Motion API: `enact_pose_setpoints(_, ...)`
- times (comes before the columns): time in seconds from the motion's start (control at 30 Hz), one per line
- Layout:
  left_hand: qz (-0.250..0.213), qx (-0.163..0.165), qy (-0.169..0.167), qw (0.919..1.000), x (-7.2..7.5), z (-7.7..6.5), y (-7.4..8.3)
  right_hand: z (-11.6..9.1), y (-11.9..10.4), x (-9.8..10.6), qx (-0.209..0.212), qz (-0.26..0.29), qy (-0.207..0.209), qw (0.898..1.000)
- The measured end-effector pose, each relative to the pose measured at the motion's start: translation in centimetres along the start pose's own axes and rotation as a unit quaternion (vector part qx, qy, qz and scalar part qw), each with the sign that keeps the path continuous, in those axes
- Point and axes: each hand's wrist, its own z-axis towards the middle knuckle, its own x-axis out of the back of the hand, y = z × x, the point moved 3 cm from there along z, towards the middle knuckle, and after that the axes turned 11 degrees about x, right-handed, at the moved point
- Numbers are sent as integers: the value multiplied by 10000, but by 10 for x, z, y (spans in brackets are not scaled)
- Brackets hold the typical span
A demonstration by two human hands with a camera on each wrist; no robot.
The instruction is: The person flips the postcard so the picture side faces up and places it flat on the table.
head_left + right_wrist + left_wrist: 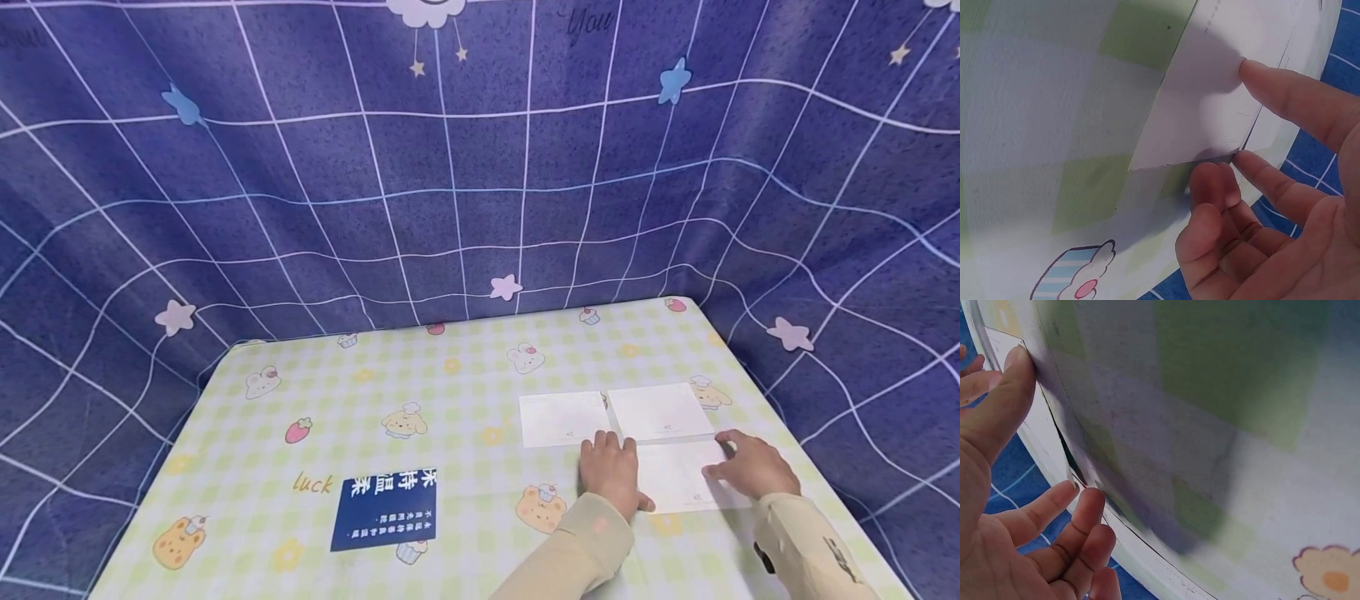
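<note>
Both hands are at the lower white card [678, 479], a rectangle with tiny print, in the right part of the table. On its left short side, my left hand [611, 475] holds it between thumb and index finger; in the left wrist view a dark gap shows beneath that edge of the card [1047, 434]. My right hand [753, 468] holds the right end, its thumb on the card's face [1172, 128] and its index fingertip at a corner. The other fingers of each hand curl loosely. Just beyond lie two similar cards, one left [562, 417] and one right [660, 412].
A dark blue card [386, 525] with white characters lies flat, left of the hands. The table is covered by a green-and-white checked cloth [247, 492] with cartoon prints. Blue gridded fabric [450, 167] rises behind and at both sides.
</note>
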Motion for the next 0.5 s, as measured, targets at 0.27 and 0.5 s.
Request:
enact_pose_setpoints(0.27, -201, 33, 153, 9997, -1, -2, 0, -4, 5, 3, 127, 161, 120, 9997)
enact_pose_setpoints(0.5, -364, -11, 365, 9987, -1, -6, -1, -8, 10, 9, -79, 604, 3, 9981)
